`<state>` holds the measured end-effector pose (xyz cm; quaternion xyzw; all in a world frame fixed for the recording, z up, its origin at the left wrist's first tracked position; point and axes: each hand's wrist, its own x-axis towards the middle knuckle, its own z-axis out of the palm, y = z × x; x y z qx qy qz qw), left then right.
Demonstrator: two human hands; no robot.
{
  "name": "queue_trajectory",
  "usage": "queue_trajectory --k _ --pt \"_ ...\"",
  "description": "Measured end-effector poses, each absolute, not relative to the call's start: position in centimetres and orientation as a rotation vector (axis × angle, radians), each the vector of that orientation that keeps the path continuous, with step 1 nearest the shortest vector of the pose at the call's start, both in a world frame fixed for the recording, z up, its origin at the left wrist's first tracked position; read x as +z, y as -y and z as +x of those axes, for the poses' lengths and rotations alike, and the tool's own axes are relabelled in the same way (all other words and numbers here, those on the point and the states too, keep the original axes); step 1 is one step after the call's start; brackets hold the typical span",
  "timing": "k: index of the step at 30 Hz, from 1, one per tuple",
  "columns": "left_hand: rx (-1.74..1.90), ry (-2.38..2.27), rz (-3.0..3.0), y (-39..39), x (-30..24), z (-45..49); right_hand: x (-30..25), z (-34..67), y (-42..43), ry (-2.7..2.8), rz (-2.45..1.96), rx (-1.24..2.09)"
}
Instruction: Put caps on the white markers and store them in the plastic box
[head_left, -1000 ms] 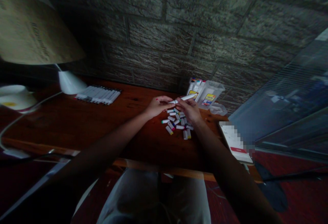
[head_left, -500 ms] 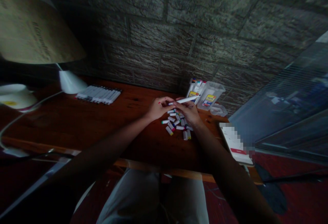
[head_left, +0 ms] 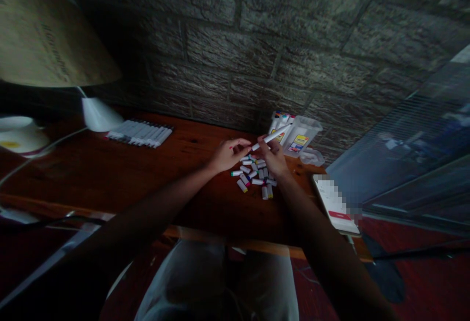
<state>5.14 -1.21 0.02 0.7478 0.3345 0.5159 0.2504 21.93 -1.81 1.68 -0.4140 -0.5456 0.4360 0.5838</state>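
Observation:
A white marker is held in my right hand, slanting up to the right with a dark tip at its upper end. My left hand is just left of the marker's lower end, apart from it. Its thumb and fingers are curled toward each other, and anything small between them is too dark to make out. Below both hands lies a loose pile of white marker caps with coloured ends, green, pink, yellow and blue among them.
A row of markers lies at the back left, beside a lamp and a white cup. Behind my right hand stand a box of markers, a clear container and a clear lid. A tablet-like object lies at the right edge.
My hands have parted slightly. The marker has moved up and right with my right hand and tilts more steeply; its lower end has come away from my left fingers.

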Motion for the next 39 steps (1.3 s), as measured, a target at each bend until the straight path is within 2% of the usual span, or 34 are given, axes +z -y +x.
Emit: queue_trajectory --k 15,19,25,29,39 --pt "1.426 -1.096 2.071 0.7 0.0 4.3 1.5 22.4 1.7 1.51 -1.12 0.582" --pt "1.244 -1.284 2.295 0.0 -0.4 3.5 1.4 22.3 1.9 1.521 -1.149 0.536" --pt "0.79 -1.834 2.339 -1.3 -1.9 2.2 1.2 22.1 1.8 1.527 -1.114 0.677" --pt "0.588 -1.819 2.373 -1.7 -2.3 1.9 1.9 22.1 2.0 1.482 -1.08 0.612" --pt "0.547 -1.808 2.4 -1.7 -2.2 1.8 1.9 22.1 2.2 1.531 -1.194 0.639"
